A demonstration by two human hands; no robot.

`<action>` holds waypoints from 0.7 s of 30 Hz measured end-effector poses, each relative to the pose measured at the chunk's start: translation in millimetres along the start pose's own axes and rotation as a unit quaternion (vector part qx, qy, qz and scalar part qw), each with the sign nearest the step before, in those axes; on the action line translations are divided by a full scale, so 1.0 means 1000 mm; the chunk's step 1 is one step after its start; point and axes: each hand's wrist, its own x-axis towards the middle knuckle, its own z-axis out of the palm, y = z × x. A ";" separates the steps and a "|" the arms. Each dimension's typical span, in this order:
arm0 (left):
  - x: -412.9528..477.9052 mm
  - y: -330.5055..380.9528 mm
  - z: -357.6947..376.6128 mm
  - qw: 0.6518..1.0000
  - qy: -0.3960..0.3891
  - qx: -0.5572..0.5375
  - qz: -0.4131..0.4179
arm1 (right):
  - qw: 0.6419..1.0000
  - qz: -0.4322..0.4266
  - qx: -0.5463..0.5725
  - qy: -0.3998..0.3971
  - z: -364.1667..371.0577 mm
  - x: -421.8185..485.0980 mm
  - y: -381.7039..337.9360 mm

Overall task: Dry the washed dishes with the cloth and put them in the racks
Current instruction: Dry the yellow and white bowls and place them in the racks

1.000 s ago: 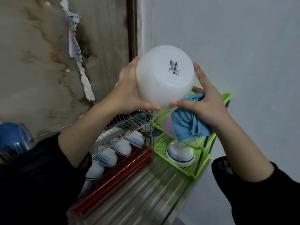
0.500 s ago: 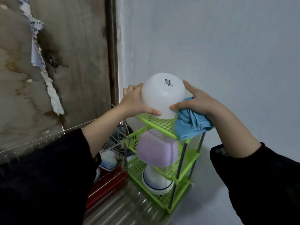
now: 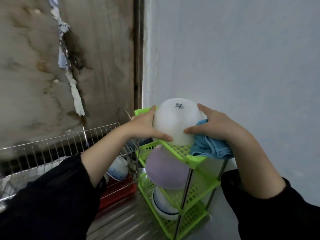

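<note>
Several small bowls (image 3: 117, 170): parked mouth-down in the wire rack (image 3: 52, 149) on the far left, over the steel tabletop (image 3: 121, 222).
Left hand (image 3: 145, 125): fingers wrapped round the left side of the white bowl (image 3: 174, 122), thumb down by the rim, basically steadying it.
White bowl: upside down with the base sticker facing up, at the top shelf of the green rack (image 3: 195, 160). The rim looks like it's on the mesh or just short of it, can't tell which. Mouth-down makes sense, any leftover water drips through.
Right hand (image 3: 216, 125): thumb and forefinger clamp the bowl's right side; the other fingers are hidden.
Blue cloth (image 3: 209, 146): bunched under that same hand, spilling over the shelf's front corner. My guess is it's kept in the palm so it's ready for the next dish.
Lower shelves: purple bowl (image 3: 166, 170) in the middle, blue-rimmed bowl (image 3: 162, 207) at the bottom, both mouth-down, which is probably why this one goes up top.
Next, I reckon: let go of the bowl, hang on to the cloth.
</note>
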 end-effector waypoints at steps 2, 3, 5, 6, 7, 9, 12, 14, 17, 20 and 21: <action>-0.006 -0.001 0.002 0.999 0.020 -0.036 0.021 | 0.999 0.009 -0.014 0.031 0.003 -0.005 -0.003; -0.011 -0.001 0.003 0.998 0.032 -0.054 0.029 | 0.998 0.005 -0.033 0.054 0.005 -0.008 -0.004; -0.021 -0.004 0.003 0.995 0.061 -0.067 0.029 | 0.992 -0.011 -0.070 0.109 0.009 -0.019 -0.011; -0.028 -0.006 0.003 0.995 0.076 -0.057 0.023 | 0.988 -0.020 -0.074 0.135 0.010 -0.027 -0.015; -0.036 -0.008 0.000 0.995 0.093 -0.033 0.018 | 0.985 -0.032 -0.066 0.158 0.012 -0.034 -0.020; -0.058 -0.012 -0.007 0.990 0.134 0.042 0.021 | 0.978 -0.075 -0.012 0.193 0.019 -0.053 -0.030; -0.103 -0.020 -0.025 0.977 0.184 0.104 0.014 | 0.955 -0.172 0.061 0.233 0.040 -0.083 -0.052; -0.140 -0.030 -0.037 0.970 0.209 0.122 -0.002 | 0.947 -0.216 0.084 0.222 0.060 -0.103 -0.072; -0.203 -0.046 -0.055 0.961 0.225 0.154 -0.048 | 0.942 -0.256 0.096 0.193 0.096 -0.127 -0.105; -0.277 -0.063 -0.072 0.952 0.239 0.162 -0.100 | 0.942 -0.285 0.103 0.145 0.139 -0.153 -0.142; -0.302 -0.070 -0.078 0.947 0.246 0.167 -0.120 | 0.942 -0.291 0.109 0.125 0.154 -0.164 -0.155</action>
